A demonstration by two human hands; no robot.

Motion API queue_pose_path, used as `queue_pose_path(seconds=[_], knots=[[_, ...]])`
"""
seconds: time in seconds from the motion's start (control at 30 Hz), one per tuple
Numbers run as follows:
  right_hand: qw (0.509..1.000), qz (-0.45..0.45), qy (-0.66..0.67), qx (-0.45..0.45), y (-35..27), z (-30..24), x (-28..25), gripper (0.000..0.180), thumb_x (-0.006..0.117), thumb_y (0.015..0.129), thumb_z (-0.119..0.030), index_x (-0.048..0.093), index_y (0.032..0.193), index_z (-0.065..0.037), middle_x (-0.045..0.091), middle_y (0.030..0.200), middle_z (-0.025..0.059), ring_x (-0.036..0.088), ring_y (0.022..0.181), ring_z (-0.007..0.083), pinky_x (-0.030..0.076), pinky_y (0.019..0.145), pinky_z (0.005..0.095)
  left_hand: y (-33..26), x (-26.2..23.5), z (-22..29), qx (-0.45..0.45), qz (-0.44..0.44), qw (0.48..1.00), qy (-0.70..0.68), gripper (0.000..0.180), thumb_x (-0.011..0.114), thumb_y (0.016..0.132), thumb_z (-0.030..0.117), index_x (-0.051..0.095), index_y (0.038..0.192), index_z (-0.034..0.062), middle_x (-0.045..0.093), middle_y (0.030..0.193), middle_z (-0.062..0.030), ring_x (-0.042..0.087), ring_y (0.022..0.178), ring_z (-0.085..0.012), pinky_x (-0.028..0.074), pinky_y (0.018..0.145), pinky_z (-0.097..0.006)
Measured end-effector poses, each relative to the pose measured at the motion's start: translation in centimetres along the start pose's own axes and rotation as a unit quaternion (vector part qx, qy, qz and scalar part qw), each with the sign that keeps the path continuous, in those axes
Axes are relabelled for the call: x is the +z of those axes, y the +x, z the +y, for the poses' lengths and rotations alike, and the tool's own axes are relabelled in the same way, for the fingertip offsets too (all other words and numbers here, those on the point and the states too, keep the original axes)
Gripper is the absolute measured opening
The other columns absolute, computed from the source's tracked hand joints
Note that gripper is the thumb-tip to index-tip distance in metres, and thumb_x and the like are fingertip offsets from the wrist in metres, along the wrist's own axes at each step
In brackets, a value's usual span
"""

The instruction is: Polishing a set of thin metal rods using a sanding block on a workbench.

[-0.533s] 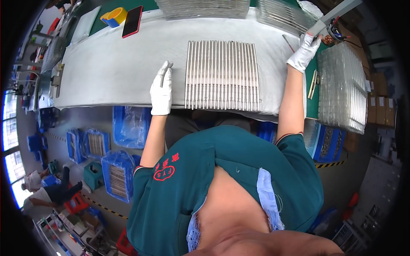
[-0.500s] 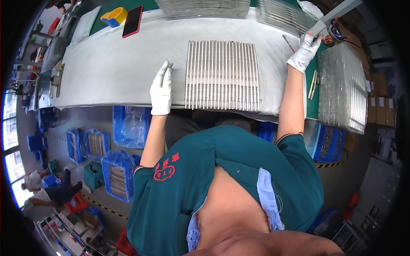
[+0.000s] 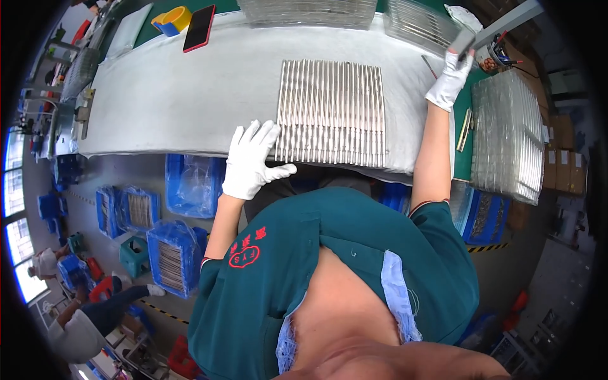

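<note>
A row of slim silvery metal rods (image 3: pixel 330 113) lies side by side on the white cloth (image 3: pixel 183 95) covering the table. At the row's left edge, near its lower corner, is my left hand (image 3: pixel 248 161) in a white glove. Its fingers are spread and the thumb sticks out below the rods; the fingertips come up against the outermost rod. My right hand (image 3: pixel 448 82), also gloved, is raised at the table's far right corner. Its fingers are closed round a small grey block (image 3: pixel 463 42), whose exact kind I cannot make out.
A red-edged phone (image 3: pixel 199 29) and yellow tape rolls (image 3: pixel 172 21) lie at the far left. Clear plastic trays stand at the back (image 3: pixel 310 12) and right (image 3: pixel 506 133). Near my right hand are a cup of pens (image 3: pixel 491 60) and a thin tool (image 3: pixel 429 66). Blue crates (image 3: pixel 177 258) sit below left.
My left hand has moved right and nearer to me, reaching the rods' edge with its fingers now spread. My right hand has shifted slightly left and down, with the grey block in it.
</note>
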State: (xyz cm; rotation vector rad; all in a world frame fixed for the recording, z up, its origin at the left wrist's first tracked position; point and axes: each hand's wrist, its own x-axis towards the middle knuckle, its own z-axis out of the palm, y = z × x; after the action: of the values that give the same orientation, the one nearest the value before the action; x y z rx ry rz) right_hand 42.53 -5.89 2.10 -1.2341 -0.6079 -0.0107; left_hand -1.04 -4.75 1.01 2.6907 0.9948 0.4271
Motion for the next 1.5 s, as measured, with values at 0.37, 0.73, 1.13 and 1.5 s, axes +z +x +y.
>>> queue_pose_path(seconds=[0.37,0.73,1.13,1.5], knots=[[0.742,-0.54,-0.378,-0.122,-8.3,-7.4,3.9,0.091,0.074,0.071,-0.056,0.044,0.143,-0.01,0.046,0.142,0.0213,0.05,0.125,0.0402,0.042,0.105,0.0412,-0.5,0.7,-0.6,0.081,0.06,0.992,0.079,0.058,0.061,0.082,0.041,0.055,0.134,0.0166,0.058,0.131,-0.0088,0.053,0.117,-0.034,0.037,0.102,-0.049],[0.607,-0.586,-0.45,-0.292,-9.3,-11.4,2.8,0.084,0.08,0.066,-0.044,0.05,0.14,-0.018,0.043,0.145,0.0199,0.053,0.12,0.0386,0.045,0.102,0.042,-0.4,1.3,-0.6,0.074,0.092,0.992,0.044,0.059,0.068,0.07,0.028,0.058,0.127,0.0154,0.06,0.126,-0.0063,0.056,0.114,-0.0312,0.041,0.099,-0.046],[0.647,-0.609,-0.361,-0.283,-13.1,-8.6,9.2,0.046,0.072,0.08,-0.026,0.065,0.125,-0.027,0.054,0.129,0.0215,0.059,0.11,0.0372,0.049,0.094,0.0408,-0.7,2.0,-1.0,0.06,0.108,0.991,0.041,0.055,0.064,0.076,0.034,0.058,0.13,0.0205,0.063,0.125,-0.0051,0.059,0.112,-0.0315,0.041,0.1,-0.048],[0.661,-0.587,-0.325,-0.336,-12.8,-7.6,10.2,0.041,0.074,0.077,-0.024,0.068,0.118,-0.027,0.058,0.118,0.0211,0.06,0.102,0.0365,0.05,0.087,0.0428,-0.7,1.9,-1.0,0.059,0.118,0.991,0.003,0.061,0.07,0.068,0.027,0.06,0.128,0.0215,0.063,0.127,-0.0028,0.059,0.114,-0.0298,0.043,0.1,-0.047]])
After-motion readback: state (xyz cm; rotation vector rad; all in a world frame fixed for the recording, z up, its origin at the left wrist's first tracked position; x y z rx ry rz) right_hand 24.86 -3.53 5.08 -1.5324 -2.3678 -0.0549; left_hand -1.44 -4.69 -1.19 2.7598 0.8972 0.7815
